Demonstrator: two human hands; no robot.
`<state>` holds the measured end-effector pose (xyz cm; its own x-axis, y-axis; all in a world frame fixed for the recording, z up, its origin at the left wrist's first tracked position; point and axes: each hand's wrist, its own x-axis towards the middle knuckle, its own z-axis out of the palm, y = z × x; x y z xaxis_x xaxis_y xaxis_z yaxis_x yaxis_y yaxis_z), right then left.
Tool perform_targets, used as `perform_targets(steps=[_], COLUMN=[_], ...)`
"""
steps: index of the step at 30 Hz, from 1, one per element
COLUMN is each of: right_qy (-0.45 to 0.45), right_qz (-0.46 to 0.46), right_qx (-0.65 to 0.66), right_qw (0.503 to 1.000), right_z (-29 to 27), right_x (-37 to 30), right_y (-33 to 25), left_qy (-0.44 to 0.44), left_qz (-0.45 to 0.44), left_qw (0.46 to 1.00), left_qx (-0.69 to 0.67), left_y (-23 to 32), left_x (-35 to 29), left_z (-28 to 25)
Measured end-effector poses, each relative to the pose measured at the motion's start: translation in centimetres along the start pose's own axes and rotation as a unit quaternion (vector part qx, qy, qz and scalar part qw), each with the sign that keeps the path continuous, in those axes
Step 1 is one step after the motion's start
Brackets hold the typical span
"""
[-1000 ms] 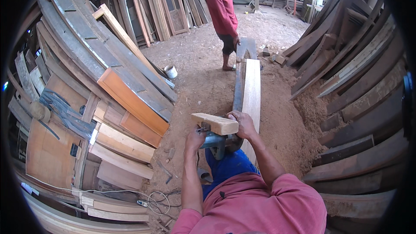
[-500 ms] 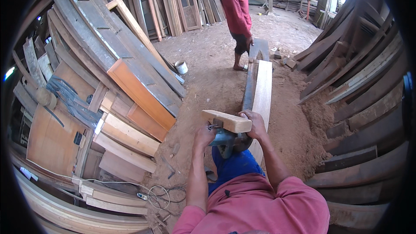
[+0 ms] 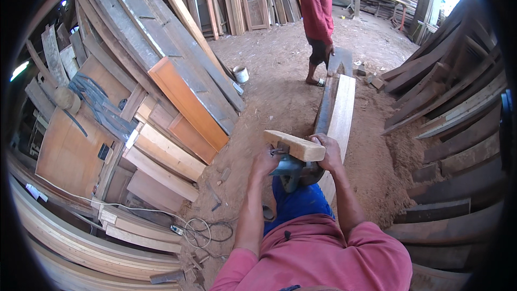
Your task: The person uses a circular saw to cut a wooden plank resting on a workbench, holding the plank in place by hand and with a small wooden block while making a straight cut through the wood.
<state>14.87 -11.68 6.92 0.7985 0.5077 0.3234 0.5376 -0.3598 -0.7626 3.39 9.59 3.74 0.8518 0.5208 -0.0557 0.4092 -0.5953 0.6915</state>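
Observation:
In front of my body I hold a teal power tool (image 3: 290, 171) with a dark rounded housing; its exact kind is hard to tell. A pale wooden block (image 3: 295, 145) lies across its top. My left hand (image 3: 265, 161) is closed at the tool's left side, by a small metal fitting under the block. Around the tool's right side, by the block's right end, my right hand (image 3: 329, 152) is closed. Beneath and beyond the tool runs a long pale plank (image 3: 342, 102), beside a darker beam (image 3: 325, 110). The tool's underside is hidden.
A person in a red shirt (image 3: 316, 8) stands at the beam's far end, one hand near it. Boards lean on the left, including an orange one (image 3: 188, 110); dark timbers (image 3: 458, 156) line the right. A white bucket (image 3: 240, 74) and a coiled cable (image 3: 198, 231) lie on the sawdust-covered floor.
The whole scene has shifted to the right in the picture, as my view swings slightly left. Both hands keep their hold on the tool. The other person stays by the beam's far end.

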Motion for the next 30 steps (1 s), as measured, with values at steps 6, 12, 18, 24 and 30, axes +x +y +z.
perform_targets(steps=[6,12,18,24,30], right_qy=[-0.006,0.003,0.004,-0.008,-0.010], right_qz=[-0.001,0.005,0.002,-0.001,0.001], right_qx=[-0.003,0.001,0.002,-0.011,-0.017], right_qw=[1.000,1.000,1.000,1.000,1.000], right_z=[-0.7,-0.7,-0.6,-0.7,-0.7], right_x=[-0.2,-0.2,-0.2,-0.1,-0.1], right_y=[-0.3,-0.2,-0.1,0.3,0.5], left_qy=[-0.005,-0.025,-0.020,-0.020,-0.019], left_qz=[-0.015,-0.035,-0.032,-0.025,-0.041], left_qw=[1.000,0.999,0.999,0.999,0.999], left_qx=[0.000,-0.010,-0.018,-0.018,-0.017], left_y=[0.4,0.5,0.4,0.2,0.6], left_x=[0.1,0.3,0.2,0.3,0.2], left_z=[0.2,0.1,0.1,0.3,0.1])
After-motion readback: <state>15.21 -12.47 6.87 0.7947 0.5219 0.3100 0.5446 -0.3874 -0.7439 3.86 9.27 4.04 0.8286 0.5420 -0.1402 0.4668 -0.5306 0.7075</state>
